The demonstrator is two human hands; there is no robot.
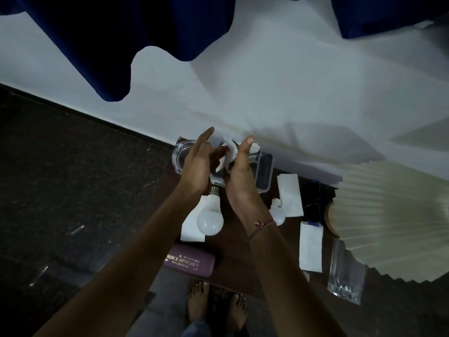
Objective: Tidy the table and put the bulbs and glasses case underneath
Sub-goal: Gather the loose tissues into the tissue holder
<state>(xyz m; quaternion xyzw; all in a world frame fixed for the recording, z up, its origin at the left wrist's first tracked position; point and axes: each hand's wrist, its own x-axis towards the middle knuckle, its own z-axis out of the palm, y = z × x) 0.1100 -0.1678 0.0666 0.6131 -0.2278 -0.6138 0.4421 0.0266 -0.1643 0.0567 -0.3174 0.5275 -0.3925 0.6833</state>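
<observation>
a: hand pose?

b: both arms stretched forward over the small dark table (233,261). left hand (198,164) and right hand (239,166) raised side by side, palms facing each other, fingers pointing to 12 o'clock. a crumpled white tissue (228,148) sits between them. left fingertips touch it; whether the right hand grips it, cannot tell. neither hand is fisted. red thread bracelet (263,227) on the right wrist.

a: task items?

b: large bulb (210,218) lies on the table at 6 o'clock of the left hand, cap toward the hands, resting partly on a white paper (192,231). small bulb (277,212) lies just at 3 o'clock of the right wrist. purple glasses case (189,261) near the table's front edge, at 6 o'clock of the large bulb. all three on top.

a: clutter?

b: glass ashtray (179,154) at 9 o'clock of the left hand, partly hidden by it. clear plastic box (264,171) behind the right hand. folded tissues (290,194) at 3 o'clock of the small bulb, another white sheet (311,249) nearer. pleated lampshade (388,215) covers the table's right end. clear pouch (345,276) at its 7 o'clock.
</observation>
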